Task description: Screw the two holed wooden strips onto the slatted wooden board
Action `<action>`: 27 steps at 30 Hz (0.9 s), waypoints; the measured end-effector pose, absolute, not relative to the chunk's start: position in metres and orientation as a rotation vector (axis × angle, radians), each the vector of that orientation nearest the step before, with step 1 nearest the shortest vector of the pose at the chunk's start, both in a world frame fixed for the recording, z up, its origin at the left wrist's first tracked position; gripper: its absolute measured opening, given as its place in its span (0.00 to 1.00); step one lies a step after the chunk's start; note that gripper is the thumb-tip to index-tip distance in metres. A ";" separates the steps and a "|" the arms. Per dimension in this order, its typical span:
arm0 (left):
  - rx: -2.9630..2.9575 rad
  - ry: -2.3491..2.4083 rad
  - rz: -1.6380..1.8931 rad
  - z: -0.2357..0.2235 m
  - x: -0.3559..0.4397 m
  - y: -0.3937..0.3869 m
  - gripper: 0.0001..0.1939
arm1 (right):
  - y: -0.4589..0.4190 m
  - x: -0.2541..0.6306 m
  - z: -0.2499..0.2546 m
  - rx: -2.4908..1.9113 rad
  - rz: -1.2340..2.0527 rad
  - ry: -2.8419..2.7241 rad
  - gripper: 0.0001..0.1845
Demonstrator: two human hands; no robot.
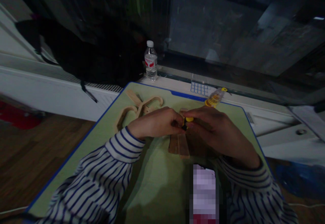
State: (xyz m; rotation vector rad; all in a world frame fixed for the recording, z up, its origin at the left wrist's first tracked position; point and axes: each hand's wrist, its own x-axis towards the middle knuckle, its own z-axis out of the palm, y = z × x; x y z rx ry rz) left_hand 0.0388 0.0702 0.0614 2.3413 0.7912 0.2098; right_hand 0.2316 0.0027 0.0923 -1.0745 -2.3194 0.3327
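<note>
Pinched — yellow object (189, 119); left hand (164, 120), right hand (217, 129)

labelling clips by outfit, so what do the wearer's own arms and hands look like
Both arms are in long, loose sleeves, white with narrow dark blue stripes: the left sleeve and the right sleeve. Stripes ring the cuffs too. The left hand and right hand are bare, without gloves.
</note>
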 end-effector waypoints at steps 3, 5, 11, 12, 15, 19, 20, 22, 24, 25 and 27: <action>2.329 0.759 0.201 0.060 0.038 0.071 0.10 | 0.003 0.231 0.091 -1.082 0.325 -2.310 0.11; 2.331 0.761 0.201 0.060 0.038 0.070 0.10 | 0.003 0.231 0.091 -1.086 0.329 -2.307 0.10; 2.390 0.852 0.239 0.060 0.040 0.069 0.10 | 0.003 0.231 0.090 -1.124 0.322 -2.311 0.12; 2.402 0.866 0.251 0.060 0.041 0.069 0.11 | 0.003 0.231 0.090 -1.127 0.322 -2.310 0.12; 2.420 0.889 0.285 0.060 0.042 0.069 0.13 | 0.003 0.232 0.090 -1.125 0.312 -2.299 0.11; 2.399 0.863 0.271 0.060 0.042 0.069 0.11 | 0.004 0.233 0.090 -1.099 0.315 -2.305 0.14; 2.391 0.861 0.264 0.060 0.041 0.069 0.11 | 0.004 0.233 0.090 -1.082 0.327 -2.313 0.15; 2.380 0.861 0.258 0.060 0.041 0.069 0.11 | 0.004 0.234 0.091 -1.046 0.359 -2.327 0.16; 2.372 0.852 0.251 0.060 0.040 0.069 0.11 | 0.005 0.234 0.092 -1.040 0.369 -2.328 0.16; 2.368 0.844 0.249 0.060 0.040 0.069 0.10 | 0.005 0.234 0.092 -1.050 0.367 -2.328 0.15; 2.357 0.823 0.251 0.059 0.040 0.069 0.09 | 0.006 0.235 0.091 -1.075 0.351 -2.327 0.15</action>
